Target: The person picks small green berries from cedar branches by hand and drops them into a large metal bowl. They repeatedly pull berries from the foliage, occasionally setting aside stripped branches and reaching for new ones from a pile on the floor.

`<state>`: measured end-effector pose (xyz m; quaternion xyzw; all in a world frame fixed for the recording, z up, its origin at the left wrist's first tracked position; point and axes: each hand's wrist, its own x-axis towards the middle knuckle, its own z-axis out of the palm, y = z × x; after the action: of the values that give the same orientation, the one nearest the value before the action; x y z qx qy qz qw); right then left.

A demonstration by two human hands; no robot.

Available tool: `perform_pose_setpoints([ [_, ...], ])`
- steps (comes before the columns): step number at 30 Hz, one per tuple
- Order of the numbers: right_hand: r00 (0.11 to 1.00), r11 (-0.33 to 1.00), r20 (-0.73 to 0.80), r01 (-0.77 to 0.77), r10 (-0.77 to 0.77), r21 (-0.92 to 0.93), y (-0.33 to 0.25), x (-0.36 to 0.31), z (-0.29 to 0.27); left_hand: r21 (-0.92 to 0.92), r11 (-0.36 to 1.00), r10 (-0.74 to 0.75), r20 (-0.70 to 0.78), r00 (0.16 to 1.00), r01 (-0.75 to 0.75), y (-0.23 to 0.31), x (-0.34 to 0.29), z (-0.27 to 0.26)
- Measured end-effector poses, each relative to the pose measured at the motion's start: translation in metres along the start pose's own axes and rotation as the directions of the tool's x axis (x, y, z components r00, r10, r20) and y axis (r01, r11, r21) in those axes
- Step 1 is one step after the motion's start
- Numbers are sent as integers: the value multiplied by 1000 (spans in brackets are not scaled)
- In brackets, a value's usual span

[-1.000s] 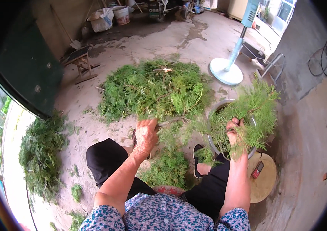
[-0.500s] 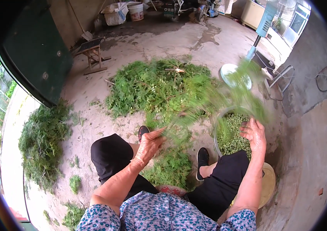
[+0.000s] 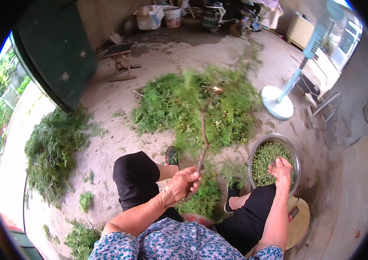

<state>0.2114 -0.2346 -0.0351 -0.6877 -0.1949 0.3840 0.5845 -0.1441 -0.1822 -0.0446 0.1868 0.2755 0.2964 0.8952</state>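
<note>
Concrete floor [image 3: 192, 52] stretches through the room, past a dark green door [image 3: 58, 56], a small wooden stool [image 3: 121, 51] and a pale blue stand fan [image 3: 278, 102]. Half a second ago, blurred sprays of foliage hung across the bowl; now they have swung away to the left and forward, and the metal bowl [image 3: 296, 160] shows fully, just beyond the person's right knee. That leaves the branch [image 3: 204, 130] in one hand only, clear of the bowl, while the other hand has parted from the greenery.

The left hand [image 3: 183, 184] is closed round the bare lower end of the branch, in front of the left knee. The right hand [image 3: 281, 170] is over the bowl with its fingers curled in to a narrow shape; whether anything is pinched between them cannot be told.

Brown, slim and slightly crooked, the branch rises from the fist toward the big heap of cut greenery [image 3: 158, 104] on the floor. Its leafy top is smeared by motion, so where its sprays end and the heap begins is hard to tell, as is whether they touch. In the bowl lie many small, round, pale green berries [image 3: 264, 162], covering its bottom thickly. Another pile of cuttings [image 3: 56, 151] lies to the left, near the doorway, and more loose sprigs [image 3: 205, 197] lie between the feet.
</note>
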Motion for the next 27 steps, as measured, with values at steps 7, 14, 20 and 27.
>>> perform_pose_setpoints([
  [7, 1000, 999, 0, 30, -30, -45, 22, 20, -26, -201, 978, 31, -147, 989, -61, 10, -17, 9],
  [14, 993, 998, 115, 36, -30, -52, 22, 33, -2, 116, 572, 794, -330, 511, -812, 160, -151, -60],
  [20, 987, 995, 143, 81, -72, -58, 23, 24, 24, 185, 190, 642, -767, -20, -964, 260, -315, -146],
  [27, 978, 972, 169, 150, -120, -181, -5, -14, 38, -32, 451, 507, -813, 285, -892, 189, -193, -190],
])
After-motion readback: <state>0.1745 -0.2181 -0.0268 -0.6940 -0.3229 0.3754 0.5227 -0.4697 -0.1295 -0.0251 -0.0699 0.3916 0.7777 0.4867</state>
